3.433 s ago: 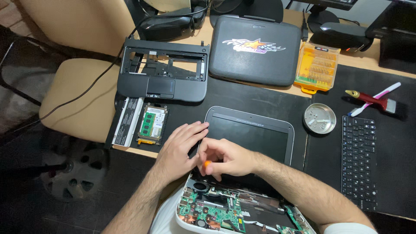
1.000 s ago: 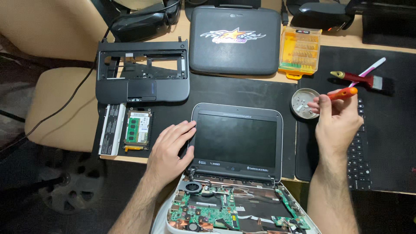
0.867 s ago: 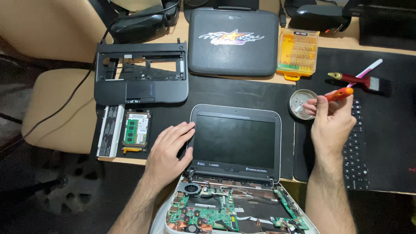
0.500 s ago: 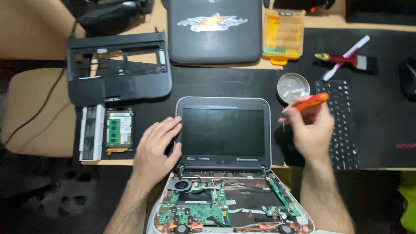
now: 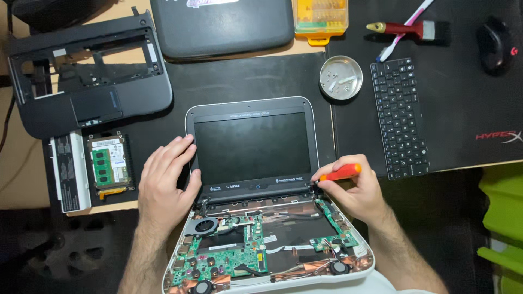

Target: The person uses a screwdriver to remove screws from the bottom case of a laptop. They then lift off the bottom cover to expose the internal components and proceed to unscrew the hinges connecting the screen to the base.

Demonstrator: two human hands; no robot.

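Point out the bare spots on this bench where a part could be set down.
Bare mat lies between the palmrest and the dish. More lies right of the keyboard, below the mouse. Crowded around the laptop and both hands.

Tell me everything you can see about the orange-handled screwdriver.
The screwdriver is small, with a smooth orange handle that looks like plastic and a thin dark shaft. The right hand pinches it between thumb and fingers, lying nearly level, tip pointing left. The tip meets the lower right corner of the small laptop's screen, by the hinge, above the exposed circuit board. Whether it sits in a screw is too small to tell.
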